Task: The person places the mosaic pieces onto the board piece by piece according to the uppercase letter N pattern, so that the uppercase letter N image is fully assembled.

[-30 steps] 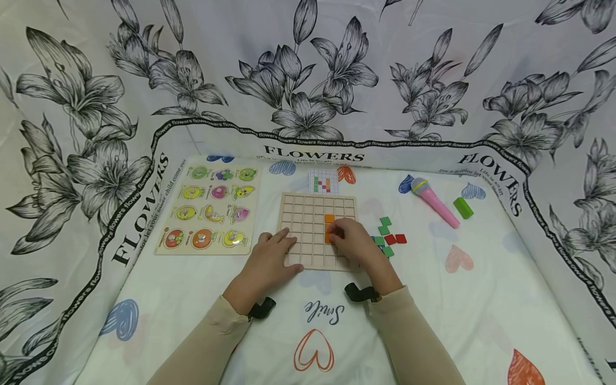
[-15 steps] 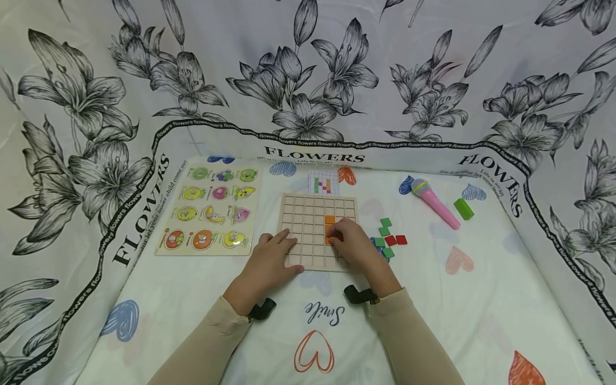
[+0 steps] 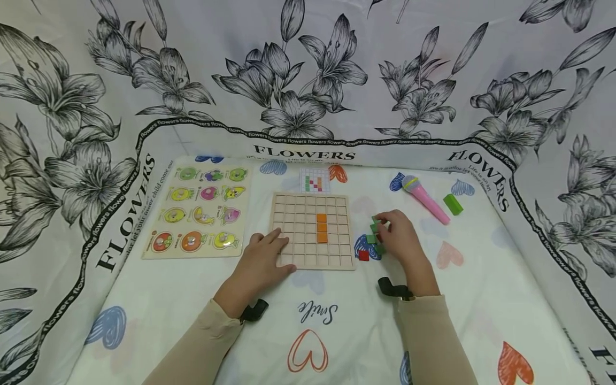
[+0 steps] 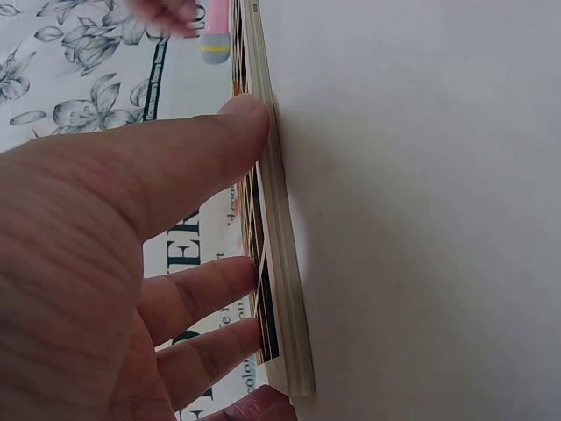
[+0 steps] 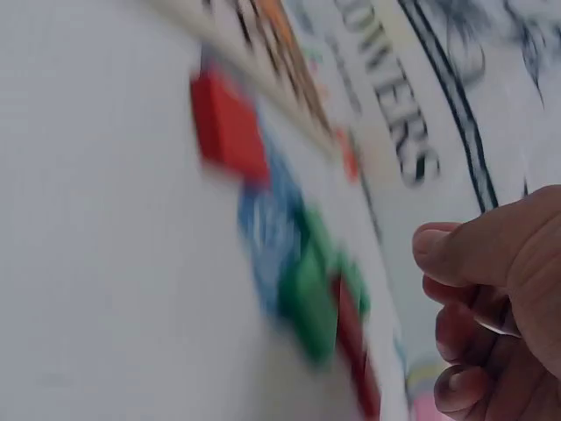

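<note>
Currently the right hand [image 3: 399, 235] is at three o'clock from the wooden grid board [image 3: 308, 254], over the loose green tiles [image 3: 370, 239]. Its fingers are bent and the thumb lies close to them, a narrow grip; motion blur in the right wrist view leaves me unable to tell whether a tile is between them. That view also shows a dark red piece [image 5: 352, 338] against the green ones, while a red tile [image 3: 363, 255] lies apart at four o'clock, just beside the board.

At eight o'clock the left hand [image 3: 260, 256] rests on the board with fingers spread and thumb along the near edge, gripping nothing; that light hold seems enough to stop the board sliding. Three orange tiles stand in one column, just toward three o'clock of the board's centre, and a patterned card [image 3: 315, 174] lies beyond at twelve.

For a clean pick-up, I would single out one tile, pinch it by opposite edges and lift straight up, since the pieces lie close and a sideways drag could scatter them. Tiles this thin probably reward fingertips over a whole-hand grasp.
</note>
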`<move>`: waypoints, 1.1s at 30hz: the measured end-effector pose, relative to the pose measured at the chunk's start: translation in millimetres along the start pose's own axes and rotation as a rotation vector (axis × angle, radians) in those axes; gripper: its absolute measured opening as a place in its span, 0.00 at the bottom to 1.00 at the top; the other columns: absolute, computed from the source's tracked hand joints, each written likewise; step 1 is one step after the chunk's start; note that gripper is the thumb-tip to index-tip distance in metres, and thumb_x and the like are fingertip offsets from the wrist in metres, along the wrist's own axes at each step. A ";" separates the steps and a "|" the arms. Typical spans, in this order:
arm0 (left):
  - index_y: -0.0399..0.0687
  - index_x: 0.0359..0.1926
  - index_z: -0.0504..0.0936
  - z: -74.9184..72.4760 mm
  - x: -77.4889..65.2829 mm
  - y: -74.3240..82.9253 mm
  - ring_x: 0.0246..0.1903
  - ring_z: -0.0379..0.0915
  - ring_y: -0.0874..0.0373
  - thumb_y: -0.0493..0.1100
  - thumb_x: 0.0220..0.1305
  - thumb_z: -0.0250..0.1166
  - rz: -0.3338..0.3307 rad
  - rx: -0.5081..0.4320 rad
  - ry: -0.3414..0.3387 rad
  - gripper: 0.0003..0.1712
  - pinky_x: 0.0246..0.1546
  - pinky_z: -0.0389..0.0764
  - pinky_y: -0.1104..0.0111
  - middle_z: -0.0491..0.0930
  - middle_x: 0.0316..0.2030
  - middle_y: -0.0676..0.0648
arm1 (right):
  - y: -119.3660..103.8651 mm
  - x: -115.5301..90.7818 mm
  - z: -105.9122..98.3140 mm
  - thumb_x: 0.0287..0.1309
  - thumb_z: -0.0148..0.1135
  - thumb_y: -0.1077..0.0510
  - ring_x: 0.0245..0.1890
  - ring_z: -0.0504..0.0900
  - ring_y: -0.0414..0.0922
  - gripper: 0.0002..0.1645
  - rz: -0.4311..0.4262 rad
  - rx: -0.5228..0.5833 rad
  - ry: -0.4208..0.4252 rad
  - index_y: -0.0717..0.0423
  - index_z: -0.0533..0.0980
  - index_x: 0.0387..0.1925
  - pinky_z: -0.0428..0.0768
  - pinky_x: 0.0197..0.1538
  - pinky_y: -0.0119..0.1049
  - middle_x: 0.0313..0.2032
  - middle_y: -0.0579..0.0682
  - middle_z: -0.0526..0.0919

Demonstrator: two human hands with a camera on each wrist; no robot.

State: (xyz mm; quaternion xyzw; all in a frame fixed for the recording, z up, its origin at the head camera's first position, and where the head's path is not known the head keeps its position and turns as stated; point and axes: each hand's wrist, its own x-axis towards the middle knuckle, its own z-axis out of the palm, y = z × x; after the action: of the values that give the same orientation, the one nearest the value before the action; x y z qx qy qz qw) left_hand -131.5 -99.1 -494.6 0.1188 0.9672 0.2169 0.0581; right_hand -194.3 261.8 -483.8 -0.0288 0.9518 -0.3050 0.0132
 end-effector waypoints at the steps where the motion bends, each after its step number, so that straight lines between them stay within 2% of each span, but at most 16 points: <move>1: 0.50 0.75 0.79 -0.1 -0.1 -0.3 0.72 0.66 0.35 0.62 0.63 0.80 0.001 0.002 -0.001 0.44 0.68 0.77 0.42 0.66 0.83 0.42 | 10.4 -3.2 -3.8 0.79 0.58 0.60 0.47 0.77 0.54 0.19 0.027 -0.009 -0.003 0.60 0.83 0.63 0.80 0.52 0.48 0.54 0.60 0.81; 4: 0.50 0.75 0.79 -1.2 -1.2 -1.1 0.72 0.66 0.34 0.62 0.63 0.80 -0.006 0.004 -0.002 0.44 0.68 0.77 0.42 0.66 0.82 0.41 | 34.5 -11.7 -7.8 0.79 0.54 0.60 0.52 0.77 0.57 0.21 0.084 -0.025 -0.027 0.61 0.81 0.66 0.80 0.60 0.55 0.59 0.62 0.80; 8: 0.50 0.75 0.80 -3.3 -2.8 -1.2 0.72 0.65 0.34 0.61 0.62 0.80 -0.015 -0.009 -0.006 0.44 0.68 0.78 0.42 0.66 0.83 0.42 | 45.4 -18.5 -5.9 0.79 0.53 0.60 0.56 0.76 0.59 0.22 0.102 -0.027 -0.045 0.60 0.81 0.67 0.78 0.66 0.60 0.62 0.63 0.79; 13: 0.50 0.76 0.79 -2.8 -2.1 0.7 0.73 0.65 0.35 0.61 0.63 0.80 -0.014 -0.013 -0.016 0.45 0.69 0.77 0.42 0.65 0.83 0.42 | 48.0 -22.4 -7.3 0.79 0.56 0.58 0.55 0.76 0.58 0.22 0.114 -0.011 -0.055 0.58 0.81 0.67 0.79 0.64 0.57 0.62 0.61 0.78; 17: 0.51 0.75 0.79 -3.1 -1.5 2.7 0.73 0.65 0.34 0.61 0.62 0.80 -0.016 -0.008 -0.015 0.45 0.69 0.77 0.41 0.66 0.83 0.42 | 48.7 -23.9 -9.9 0.78 0.58 0.58 0.53 0.75 0.57 0.19 0.122 0.009 -0.048 0.59 0.80 0.64 0.79 0.58 0.52 0.59 0.61 0.78; 23: 0.50 0.75 0.79 -3.4 -0.9 3.2 0.73 0.64 0.34 0.61 0.62 0.80 -0.018 -0.013 -0.011 0.44 0.69 0.76 0.41 0.65 0.83 0.42 | 46.3 -24.4 -11.6 0.77 0.61 0.56 0.50 0.76 0.55 0.13 0.182 0.057 0.007 0.56 0.78 0.57 0.78 0.53 0.46 0.52 0.59 0.81; 26: 0.50 0.75 0.79 -2.7 -0.3 2.7 0.73 0.64 0.34 0.61 0.62 0.80 -0.019 -0.015 -0.009 0.44 0.69 0.76 0.42 0.65 0.83 0.42 | 35.8 -23.4 -10.2 0.79 0.61 0.56 0.47 0.76 0.54 0.11 0.185 0.086 0.069 0.55 0.79 0.56 0.77 0.49 0.44 0.50 0.57 0.83; 29: 0.51 0.75 0.79 -2.4 -0.1 2.2 0.73 0.64 0.35 0.61 0.62 0.80 -0.020 -0.011 -0.007 0.44 0.69 0.77 0.42 0.66 0.83 0.42 | 12.5 -21.2 -2.8 0.79 0.63 0.56 0.44 0.76 0.52 0.11 0.141 0.123 0.097 0.53 0.80 0.56 0.77 0.43 0.40 0.50 0.55 0.84; 33: 0.51 0.75 0.80 -2.0 -0.1 2.1 0.72 0.65 0.35 0.61 0.62 0.80 -0.019 -0.008 -0.007 0.44 0.69 0.77 0.42 0.66 0.83 0.43 | -29.4 -20.0 18.0 0.77 0.66 0.57 0.39 0.78 0.49 0.10 0.013 0.158 0.026 0.51 0.83 0.55 0.78 0.38 0.38 0.47 0.51 0.87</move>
State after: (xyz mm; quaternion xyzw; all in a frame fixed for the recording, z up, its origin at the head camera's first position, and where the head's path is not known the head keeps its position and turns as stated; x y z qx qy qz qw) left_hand -131.3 -98.1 -491.8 0.1103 0.9672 0.2198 0.0639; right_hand -172.2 228.7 -481.2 -0.0175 0.9251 -0.3793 0.0052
